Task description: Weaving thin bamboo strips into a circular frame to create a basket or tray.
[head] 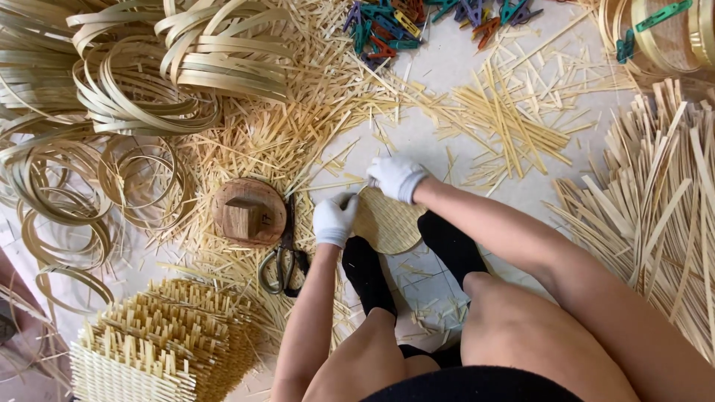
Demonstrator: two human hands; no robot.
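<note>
Mid-frame on the floor, a round woven bamboo mat [387,221] lies pinned under both socked feet — steadying it while the left hand [334,219] and right hand [396,177], fingers pinching its upper rim, work beside scissors [284,257].

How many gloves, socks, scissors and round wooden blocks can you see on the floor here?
White gloves, on the left hand and right hand: 2
Black socks: 2
Scissors: 1
Round wooden block: 1
Total: 6
</note>
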